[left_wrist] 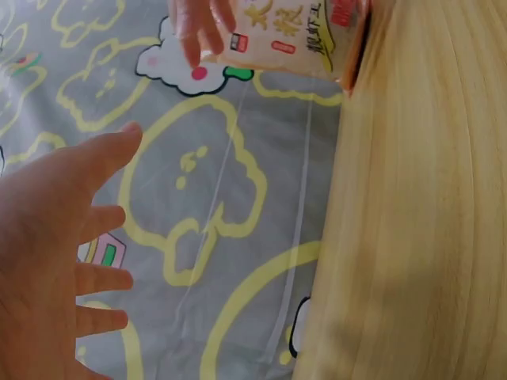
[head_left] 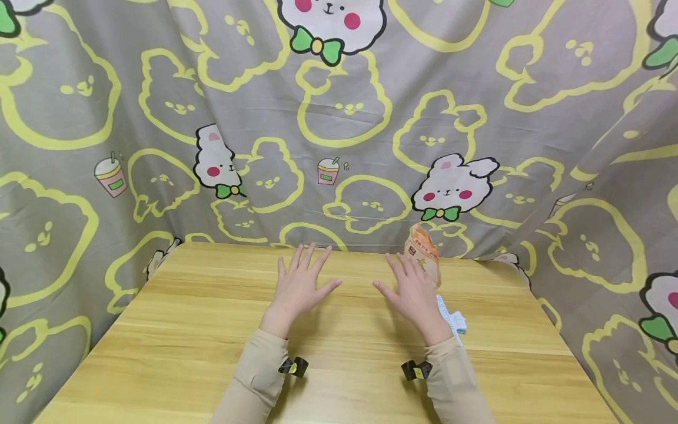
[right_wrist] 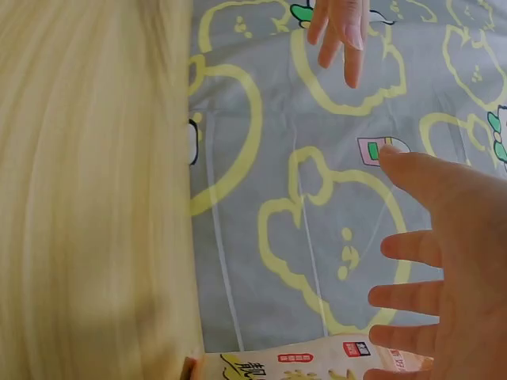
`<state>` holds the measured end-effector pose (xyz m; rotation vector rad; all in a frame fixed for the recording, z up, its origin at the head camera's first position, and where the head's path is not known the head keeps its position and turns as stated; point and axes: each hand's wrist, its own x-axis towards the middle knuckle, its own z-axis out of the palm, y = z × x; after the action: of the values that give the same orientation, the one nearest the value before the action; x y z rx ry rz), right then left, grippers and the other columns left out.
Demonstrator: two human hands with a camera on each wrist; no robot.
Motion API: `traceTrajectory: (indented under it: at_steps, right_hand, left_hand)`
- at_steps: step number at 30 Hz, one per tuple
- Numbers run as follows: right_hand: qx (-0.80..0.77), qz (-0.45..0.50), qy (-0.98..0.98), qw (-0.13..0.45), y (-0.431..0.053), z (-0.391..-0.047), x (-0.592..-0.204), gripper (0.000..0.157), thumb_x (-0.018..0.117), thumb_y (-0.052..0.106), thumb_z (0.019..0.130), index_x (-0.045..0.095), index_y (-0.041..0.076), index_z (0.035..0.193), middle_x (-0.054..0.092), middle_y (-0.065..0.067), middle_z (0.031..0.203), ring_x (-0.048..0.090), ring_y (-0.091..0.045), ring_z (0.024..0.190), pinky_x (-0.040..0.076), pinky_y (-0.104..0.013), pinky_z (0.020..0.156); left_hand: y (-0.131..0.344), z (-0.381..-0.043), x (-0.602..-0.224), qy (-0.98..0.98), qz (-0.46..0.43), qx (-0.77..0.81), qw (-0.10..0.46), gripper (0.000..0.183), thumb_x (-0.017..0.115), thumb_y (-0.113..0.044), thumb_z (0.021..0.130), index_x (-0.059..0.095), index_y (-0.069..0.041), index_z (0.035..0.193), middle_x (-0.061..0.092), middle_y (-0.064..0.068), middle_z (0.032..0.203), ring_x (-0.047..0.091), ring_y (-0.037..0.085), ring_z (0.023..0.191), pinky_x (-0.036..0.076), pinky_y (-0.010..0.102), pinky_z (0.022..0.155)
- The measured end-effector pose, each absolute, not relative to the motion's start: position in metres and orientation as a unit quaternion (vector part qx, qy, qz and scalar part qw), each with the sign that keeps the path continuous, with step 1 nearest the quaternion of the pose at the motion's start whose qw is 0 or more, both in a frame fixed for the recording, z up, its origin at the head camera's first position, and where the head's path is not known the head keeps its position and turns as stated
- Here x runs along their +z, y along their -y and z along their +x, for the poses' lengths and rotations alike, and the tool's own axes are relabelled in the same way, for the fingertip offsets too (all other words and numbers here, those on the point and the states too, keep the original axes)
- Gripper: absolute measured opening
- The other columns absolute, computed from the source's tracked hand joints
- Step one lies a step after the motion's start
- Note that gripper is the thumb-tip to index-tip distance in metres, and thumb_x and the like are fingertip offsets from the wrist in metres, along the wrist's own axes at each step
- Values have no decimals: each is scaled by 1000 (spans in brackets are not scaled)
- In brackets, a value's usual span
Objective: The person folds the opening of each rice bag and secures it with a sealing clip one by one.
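Both hands hover over the wooden table with fingers spread and nothing held. My left hand (head_left: 299, 287) is left of the middle, its thumb pointing toward the other hand. My right hand (head_left: 414, 292) is on the right, overlapping the lower left of an upright snack bag (head_left: 424, 253) in the head view. That bag is orange and cream with printed characters, near the table's back edge. Beside the right wrist lies a light blue and white item (head_left: 452, 318), long and flat with a folded-looking part, partly covered by the forearm. The left wrist view shows the bag (left_wrist: 297, 39) behind the right fingers (left_wrist: 207, 36).
The wooden table (head_left: 175, 330) has light grain and meets a grey curtain (head_left: 360, 159) with cartoon rabbits along its back edge. The curtain also hangs at the left and right sides. Small black cameras sit on both wrists over beige sleeves (head_left: 259, 371).
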<state>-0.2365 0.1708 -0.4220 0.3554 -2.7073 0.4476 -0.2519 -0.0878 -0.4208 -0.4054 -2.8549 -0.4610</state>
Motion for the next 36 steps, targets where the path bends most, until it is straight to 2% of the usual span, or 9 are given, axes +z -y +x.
traceTrajectory:
  at_steps: [7, 17, 26, 32, 36]
  right_hand:
    - [194, 143, 936, 258, -177, -237, -418, 66, 68, 45, 88, 50, 11, 141, 52, -18, 141, 49, -41, 129, 37, -60, 106]
    - [215, 160, 889, 371, -187, -242, -416, 56, 74, 32, 84, 58, 6, 131, 63, -18, 127, 58, -40, 116, 45, -56, 100]
    - [238, 148, 865, 416, -197, -243, -412, 50, 75, 25, 83, 62, 3, 125, 65, -22, 120, 59, -42, 106, 47, -56, 91]
    - [257, 132, 858, 425, -204, -243, -410, 47, 74, 21, 84, 62, 3, 126, 64, -21, 118, 58, -41, 107, 46, -54, 94]
    - [268, 122, 852, 432, -208, -243, -411, 44, 74, 19, 85, 63, 0, 123, 64, -22, 118, 58, -42, 108, 45, -53, 97]
  left_hand:
    - [85, -249, -414, 969, -145, -152, 130, 75, 45, -72, 89, 25, -37, 153, 27, 5, 161, 19, 33, 150, 9, 71, 115]
    - [81, -244, -410, 947, -181, -158, 213, 66, 52, -64, 91, 40, -31, 147, 43, 6, 151, 36, 33, 142, 22, 69, 112]
    - [78, -243, -411, 915, -218, -169, 296, 58, 61, -54, 89, 53, -24, 138, 55, 7, 139, 47, 32, 132, 31, 67, 107]
    - [73, -243, -411, 899, -238, -172, 325, 55, 61, -54, 89, 57, -22, 134, 60, 5, 134, 52, 31, 128, 33, 64, 108]
    - [69, -242, -411, 890, -250, -178, 337, 53, 63, -52, 88, 61, -21, 130, 62, 5, 131, 54, 31, 126, 33, 64, 108]
